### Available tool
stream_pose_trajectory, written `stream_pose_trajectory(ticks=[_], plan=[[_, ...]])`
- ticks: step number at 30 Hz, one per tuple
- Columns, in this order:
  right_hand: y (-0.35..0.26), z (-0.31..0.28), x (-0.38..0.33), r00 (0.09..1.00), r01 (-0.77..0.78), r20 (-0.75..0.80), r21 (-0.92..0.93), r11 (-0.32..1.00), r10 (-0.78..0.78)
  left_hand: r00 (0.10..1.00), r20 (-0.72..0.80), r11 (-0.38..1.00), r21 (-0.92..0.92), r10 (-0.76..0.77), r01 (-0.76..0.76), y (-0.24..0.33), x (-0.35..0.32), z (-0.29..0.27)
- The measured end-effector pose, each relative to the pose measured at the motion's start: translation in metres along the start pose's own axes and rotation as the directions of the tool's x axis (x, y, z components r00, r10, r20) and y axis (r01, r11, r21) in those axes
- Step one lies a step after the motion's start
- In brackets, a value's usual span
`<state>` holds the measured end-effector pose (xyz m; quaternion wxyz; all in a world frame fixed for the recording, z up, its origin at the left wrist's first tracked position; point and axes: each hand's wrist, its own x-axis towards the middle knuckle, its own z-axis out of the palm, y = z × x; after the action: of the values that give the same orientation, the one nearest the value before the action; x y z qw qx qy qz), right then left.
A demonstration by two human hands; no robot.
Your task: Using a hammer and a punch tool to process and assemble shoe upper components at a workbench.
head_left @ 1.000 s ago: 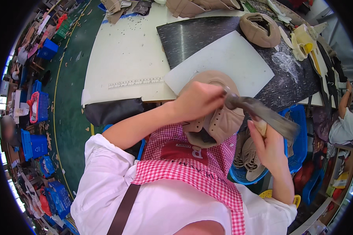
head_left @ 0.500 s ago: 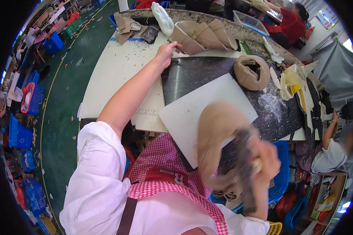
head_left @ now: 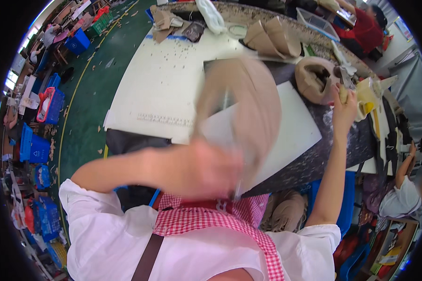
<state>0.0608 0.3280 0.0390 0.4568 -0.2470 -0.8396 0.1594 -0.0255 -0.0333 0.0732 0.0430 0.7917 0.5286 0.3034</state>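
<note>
Beige shoe piece [head_left: 260, 117], big and blurry, in middle, before white board [head_left: 295, 126]. Left hand [head_left: 211, 168] at 6 o'clock, by shoe piece: too blurry, cannot tell if fingers pinching. Right hand [head_left: 344, 110] at 2 o'clock: fingers wrapped round hammer [head_left: 343, 93], near round beige piece [head_left: 307, 86]. Step, as guess: handling shoe piece, hammer off to side. Next, probably needed: firm left hold. Count: one shoe piece in middle, one board, one hammer, one round piece, at least two folded beige pieces [head_left: 260, 40] at 1 o'clock.

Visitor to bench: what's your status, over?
Left hand gripping tan, loop-shaped shoe upper, blurred. Right hand gripping grey metal hammer by pale handle. Second tan, rounded upper beside hammer.
</note>
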Motion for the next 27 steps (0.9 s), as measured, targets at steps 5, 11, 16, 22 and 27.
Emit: stream_pose_trajectory(ticks=[5, 11, 16, 22, 27], plan=[[-0.065, -0.043, -0.075, 0.736, -0.501, 0.559, 0.072, 0.862, 0.382, 0.874, 0.476, 0.991, 0.032, 0.098, -0.128, 0.021, -0.037, 0.083], [-0.083, -0.029, -0.127, 0.707, -0.426, 0.666, 0.134, 0.895, 0.237, 0.831, 0.424, 0.859, 0.195, 0.361, -0.473, 0.005, -0.030, 0.113], [-0.095, -0.025, -0.094, 0.577, -0.298, 0.766, -0.125, 0.947, 0.283, 0.982, 0.063, 0.904, -0.406, 0.175, -0.135, 0.014, -0.043, 0.095], [-0.100, -0.028, -0.096, 0.685, -0.074, 0.715, -0.122, 0.990, 0.139, 0.684, 0.045, 0.254, -0.909, -0.728, 0.331, 0.001, -0.033, 0.061], [-0.102, -0.031, -0.105, 0.712, -0.102, 0.675, -0.171, 0.980, 0.192, 0.743, 0.126, 0.200, -0.921, -0.657, 0.334, -0.016, -0.018, 0.084]])
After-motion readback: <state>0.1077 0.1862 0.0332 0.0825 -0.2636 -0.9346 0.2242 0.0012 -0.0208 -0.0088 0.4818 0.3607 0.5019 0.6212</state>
